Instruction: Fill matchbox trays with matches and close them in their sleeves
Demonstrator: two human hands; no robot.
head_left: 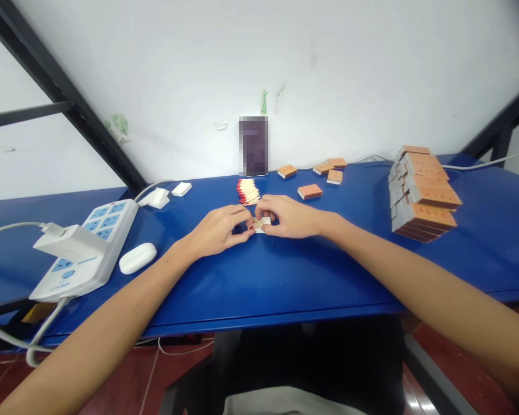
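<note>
A small white matchbox tray [266, 221] lies on the blue table between my hands, with a few matches [258, 223] showing in it. My left hand [222, 227] is closed at the tray's left end, thumb and fingertips beside the red match heads. From the right, my right hand [292, 217] grips the tray with its thumb in front and curled fingers behind. The hands partly hide the tray. Just beyond them lies a loose pile of red-tipped matches [248, 191], heads to the left.
Several orange matchboxes [310, 191] lie scattered behind and right of my right hand. A large stack of matchboxes [424, 190] stands at the right. A phone [254, 146] leans on the wall. Leftward are a power strip [112, 230], a white case [138, 258] and white pieces [159, 198].
</note>
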